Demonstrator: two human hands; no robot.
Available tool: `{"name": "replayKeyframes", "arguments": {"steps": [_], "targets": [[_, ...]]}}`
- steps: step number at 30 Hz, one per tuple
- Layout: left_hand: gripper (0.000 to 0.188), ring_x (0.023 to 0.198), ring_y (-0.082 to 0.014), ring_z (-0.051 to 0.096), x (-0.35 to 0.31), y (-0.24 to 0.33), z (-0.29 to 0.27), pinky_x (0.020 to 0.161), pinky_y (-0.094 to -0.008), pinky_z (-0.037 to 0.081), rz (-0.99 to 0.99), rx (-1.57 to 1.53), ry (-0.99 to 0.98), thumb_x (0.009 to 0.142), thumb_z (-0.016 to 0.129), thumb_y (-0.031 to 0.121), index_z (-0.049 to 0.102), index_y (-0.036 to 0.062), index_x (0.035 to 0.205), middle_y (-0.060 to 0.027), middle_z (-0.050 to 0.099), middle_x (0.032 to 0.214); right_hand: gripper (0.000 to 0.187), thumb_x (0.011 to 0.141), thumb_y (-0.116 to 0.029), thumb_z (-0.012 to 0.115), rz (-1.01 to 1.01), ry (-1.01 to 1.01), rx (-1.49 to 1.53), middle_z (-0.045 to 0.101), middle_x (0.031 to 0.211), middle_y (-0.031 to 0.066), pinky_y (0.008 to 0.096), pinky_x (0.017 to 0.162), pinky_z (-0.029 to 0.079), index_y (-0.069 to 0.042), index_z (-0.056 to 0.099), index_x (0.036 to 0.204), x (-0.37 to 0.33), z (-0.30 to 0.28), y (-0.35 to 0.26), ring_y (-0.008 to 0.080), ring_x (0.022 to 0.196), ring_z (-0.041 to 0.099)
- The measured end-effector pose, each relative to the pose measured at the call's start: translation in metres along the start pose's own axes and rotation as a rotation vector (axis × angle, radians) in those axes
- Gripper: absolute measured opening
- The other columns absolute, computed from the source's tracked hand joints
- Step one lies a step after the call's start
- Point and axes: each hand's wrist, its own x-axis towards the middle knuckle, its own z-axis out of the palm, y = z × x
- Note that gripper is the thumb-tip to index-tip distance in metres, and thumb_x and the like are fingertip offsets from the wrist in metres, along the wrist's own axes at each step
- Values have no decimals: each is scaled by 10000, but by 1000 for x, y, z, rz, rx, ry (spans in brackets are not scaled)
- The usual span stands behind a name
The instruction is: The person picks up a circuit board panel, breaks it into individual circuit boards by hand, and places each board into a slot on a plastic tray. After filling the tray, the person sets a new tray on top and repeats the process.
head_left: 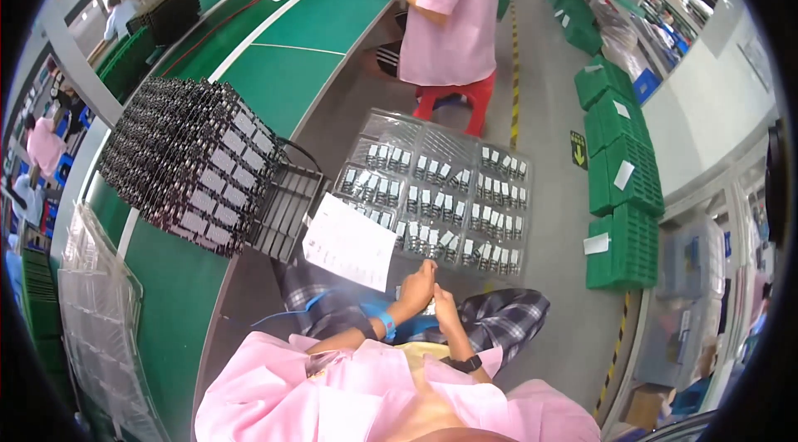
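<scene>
My left hand [416, 286], with a blue band at its wrist, is at the near edge of a clear plastic tray [395, 122]. Its fingers are closed; what they grip, if anything, is too small to make out. Close beside it, my right hand [447, 311] is also closed, near a small shiny piece [430, 307] between the two hands. Several rows of small dark parts with pale tops [424, 236] fill the tray's compartments. Over its near left corner lies a white printed sheet [349, 244].
A tall stack of black slotted trays [187, 163] stands on the green bench [283, 84], beside a grey gridded tray [287, 207]. Clear empty trays [100, 301] lean at left. A person in pink [453, 18] works ahead by a red stool [478, 101]. Green crates [623, 251] line the right.
</scene>
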Motion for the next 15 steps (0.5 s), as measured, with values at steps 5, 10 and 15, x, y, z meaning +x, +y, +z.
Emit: {"name": "replayKeyframes", "arguments": {"steps": [5,10,15], "targets": [[220,599,-348,537,-7,-3,-4,523,-441,409,159,171,107,825,397,263,473,58,803,-163,547,609,313,852,-234,386,-139,-3,-82,581,738,99,343,622,415,37,542,835,-4,-9,19,209,688,560],[312,576,-296,554,-12,-1,-14,514,-385,418,216,441,-45,802,430,292,542,66,618,-139,548,564,289,842,-209,358,-310,371,-522,561,706,194,413,608,405,5,526,744,-9,-14,7,349,676,537],[359,527,-286,549,-15,8,-17,501,-381,418,414,507,122,801,428,285,550,74,537,-146,543,548,308,839,-236,346,-277,313,-781,540,719,227,458,604,392,-7,507,711,-9,-12,-22,391,702,513]]}}
